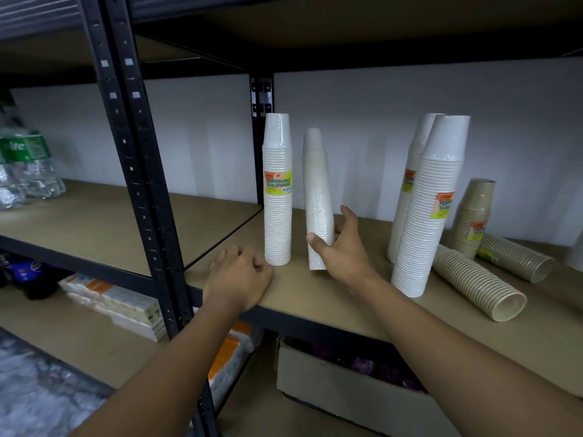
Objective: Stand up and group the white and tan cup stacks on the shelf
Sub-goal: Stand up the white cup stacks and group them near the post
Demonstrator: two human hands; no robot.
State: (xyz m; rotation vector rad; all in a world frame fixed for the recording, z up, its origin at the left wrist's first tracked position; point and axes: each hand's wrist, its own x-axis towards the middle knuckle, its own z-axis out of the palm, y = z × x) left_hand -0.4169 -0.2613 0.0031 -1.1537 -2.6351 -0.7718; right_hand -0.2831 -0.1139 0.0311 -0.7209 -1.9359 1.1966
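On the brown shelf (315,298) a labelled white cup stack (277,190) stands upright by the black post. Just right of it my right hand (342,247) grips the lower part of a thinner white cup stack (317,190), which stands nearly upright with its foot a little off the board. My left hand (239,274) rests on the shelf's front edge with curled fingers, holding nothing. Further right two tall white stacks (429,209) stand close together, the rear one (410,159) leaning. One tan stack (474,216) stands upright; two tan stacks (479,283) (517,260) lie on their sides.
A black upright post (138,171) divides this bay from the left bay, where wrapped water bottles (25,165) stand. Below the shelf sit a cardboard box (347,392) and orange-and-white packs (113,301). A grey wall panel backs the shelf.
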